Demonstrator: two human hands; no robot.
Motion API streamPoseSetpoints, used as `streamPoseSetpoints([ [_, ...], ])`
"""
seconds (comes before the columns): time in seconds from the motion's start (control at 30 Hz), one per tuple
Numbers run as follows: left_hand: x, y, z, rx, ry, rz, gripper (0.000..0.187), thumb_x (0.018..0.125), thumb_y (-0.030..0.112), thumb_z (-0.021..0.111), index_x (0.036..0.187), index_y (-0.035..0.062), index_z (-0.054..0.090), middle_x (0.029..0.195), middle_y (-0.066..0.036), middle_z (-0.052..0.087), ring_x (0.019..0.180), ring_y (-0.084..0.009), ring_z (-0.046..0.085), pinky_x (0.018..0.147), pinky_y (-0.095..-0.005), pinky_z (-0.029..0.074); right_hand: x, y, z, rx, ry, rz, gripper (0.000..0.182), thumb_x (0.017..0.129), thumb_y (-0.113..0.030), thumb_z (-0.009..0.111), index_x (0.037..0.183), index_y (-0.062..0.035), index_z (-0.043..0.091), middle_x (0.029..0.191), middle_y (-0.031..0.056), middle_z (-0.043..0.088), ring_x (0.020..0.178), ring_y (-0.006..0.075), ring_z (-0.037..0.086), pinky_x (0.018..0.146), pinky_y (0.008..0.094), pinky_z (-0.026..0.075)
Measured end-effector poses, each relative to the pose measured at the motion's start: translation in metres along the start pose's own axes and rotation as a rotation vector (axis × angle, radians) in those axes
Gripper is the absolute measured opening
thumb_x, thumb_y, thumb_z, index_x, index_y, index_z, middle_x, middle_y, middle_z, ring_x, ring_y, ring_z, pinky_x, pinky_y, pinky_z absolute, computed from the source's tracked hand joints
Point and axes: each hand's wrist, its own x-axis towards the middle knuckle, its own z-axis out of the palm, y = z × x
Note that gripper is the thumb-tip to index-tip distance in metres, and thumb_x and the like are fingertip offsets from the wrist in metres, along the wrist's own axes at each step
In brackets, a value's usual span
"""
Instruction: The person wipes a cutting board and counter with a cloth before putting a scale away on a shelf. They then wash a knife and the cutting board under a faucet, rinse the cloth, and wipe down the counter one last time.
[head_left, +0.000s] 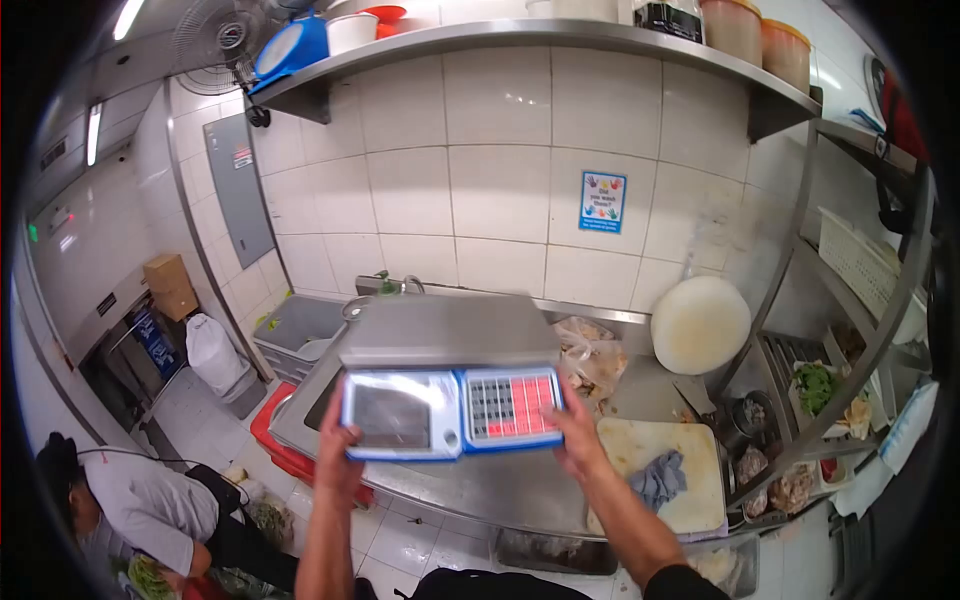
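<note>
A digital weighing scale (455, 412) with a blue body, a display, a red-and-grey keypad and a flat metal pan (450, 328) is held up above the steel counter. My left hand (337, 447) grips its left end, and my right hand (578, 432) grips its right end near the keypad. Behind the right end lies a clear plastic bag of food pieces (592, 362). Right of my right hand, a white cutting board (700, 500) rests on the counter with a crumpled grey cloth (660, 480) on it.
A round, pale board (701, 325) leans on the tiled wall. A shelf rack (800, 300) with food containers stands at right. Overhead runs a steel shelf (540, 38). At lower left, a person (155, 500) bends beside greens. Grey bins (310, 320) stand behind the counter's left end.
</note>
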Motion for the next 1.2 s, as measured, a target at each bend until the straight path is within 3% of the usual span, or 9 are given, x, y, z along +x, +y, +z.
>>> streamPoseSetpoints([
  [0.17, 0.067, 0.128, 0.017, -0.101, -0.232, 0.379, 0.066, 0.085, 0.024, 0.064, 0.142, -0.0014, 0.041, 0.137, -0.018, 0.052, 0.126, -0.0301, 0.052, 0.112, -0.0467, 0.036, 0.076, -0.122, 0.109, -0.081, -0.37, -0.356, 0.081, 0.086, -0.017, 0.067, 0.151, 0.0029, 0.024, 0.141, 0.0151, 0.047, 0.13, 0.0196, 0.046, 0.11, 0.0338, 0.037],
  [0.27, 0.126, 0.215, 0.035, -0.258, -0.472, 0.462, 0.063, 0.089, 0.024, 0.051, 0.143, -0.006, 0.037, 0.139, -0.023, 0.05, 0.13, -0.0359, 0.048, 0.114, -0.0516, 0.034, 0.118, -0.206, 0.171, -0.211, -0.447, -0.549, 0.061, 0.09, -0.024, 0.061, 0.144, -0.0023, 0.041, 0.132, 0.0079, 0.056, 0.119, 0.017, 0.053, 0.101, 0.0316, 0.041],
  [0.37, 0.176, 0.292, 0.083, -0.16, -0.421, 0.54, 0.059, 0.092, 0.023, 0.049, 0.137, -0.0127, 0.035, 0.136, -0.027, 0.046, 0.131, -0.0414, 0.044, 0.117, -0.0561, 0.03, 0.161, -0.284, 0.229, -0.167, -0.362, -0.59, 0.035, 0.098, -0.025, 0.053, 0.124, -0.0025, 0.06, 0.104, 0.0109, 0.07, 0.098, 0.0229, 0.066, 0.09, 0.037, 0.051],
  [0.47, 0.221, 0.331, 0.135, -0.235, -0.26, 0.592, 0.05, 0.097, 0.022, 0.048, 0.134, -0.0123, 0.042, 0.143, -0.026, 0.043, 0.135, -0.0393, 0.041, 0.121, -0.0491, 0.027, 0.194, -0.335, 0.272, -0.386, -0.396, -0.666, 0.036, 0.097, -0.048, 0.048, 0.112, -0.0166, 0.053, 0.112, 0.0168, 0.062, 0.108, 0.0228, 0.055, 0.097, 0.0424, 0.039],
  [0.5, 0.269, 0.348, 0.114, -0.124, -0.456, 0.675, 0.043, 0.086, 0.035, 0.056, 0.106, -0.0014, 0.059, 0.108, -0.025, 0.061, 0.105, -0.0382, 0.061, 0.101, -0.05, 0.049, 0.2, -0.342, 0.282, -0.414, -0.334, -0.722, 0.032, 0.097, -0.046, 0.046, 0.109, -0.0172, 0.053, 0.109, 0.014, 0.061, 0.106, 0.0219, 0.055, 0.095, 0.0414, 0.039],
  [0.63, 0.354, 0.352, 0.129, -0.193, -0.488, 0.644, 0.039, 0.088, 0.035, 0.052, 0.097, -0.0023, 0.059, 0.099, -0.022, 0.064, 0.092, -0.0372, 0.066, 0.09, -0.05, 0.055, 0.256, -0.359, 0.291, -0.437, -0.259, -0.819, 0.024, 0.099, -0.042, 0.042, 0.103, -0.0199, 0.051, 0.106, 0.01, 0.061, 0.101, 0.0207, 0.055, 0.093, 0.0401, 0.038],
  [0.87, 0.477, 0.312, 0.134, -0.238, -0.506, 0.584, 0.037, 0.092, 0.04, 0.048, 0.099, 0.004, 0.052, 0.098, -0.02, 0.063, 0.088, -0.0357, 0.066, 0.083, -0.0523, 0.056, 0.377, -0.37, 0.265, -0.51, -0.128, -0.664, 0.06, 0.077, -0.059, 0.058, 0.111, -0.0099, 0.06, 0.104, 0.0124, 0.063, 0.094, 0.0219, 0.057, 0.09, 0.0379, 0.04],
  [1.0, 0.539, 0.296, 0.131, -0.3, -0.462, 0.468, 0.041, 0.093, 0.043, 0.048, 0.109, 0.0052, 0.049, 0.102, -0.019, 0.057, 0.089, -0.0361, 0.064, 0.078, -0.0526, 0.058, 0.411, -0.36, 0.264, -0.546, 0.006, -0.679, 0.066, 0.076, -0.061, 0.058, 0.111, -0.0054, 0.059, 0.103, 0.0139, 0.062, 0.088, 0.0228, 0.058, 0.083, 0.0377, 0.044],
  [1.2, 0.595, 0.265, 0.128, -0.302, -0.344, 0.488, 0.056, 0.09, 0.05, 0.057, 0.124, 0.0063, 0.043, 0.12, -0.019, 0.05, 0.106, -0.0375, 0.059, 0.081, -0.053, 0.059, 0.442, -0.354, 0.269, -0.791, 0.262, -0.705, 0.072, 0.089, -0.064, 0.046, 0.124, -0.0015, 0.053, 0.11, 0.0175, 0.061, 0.091, 0.0254, 0.059, 0.079, 0.0381, 0.048],
])
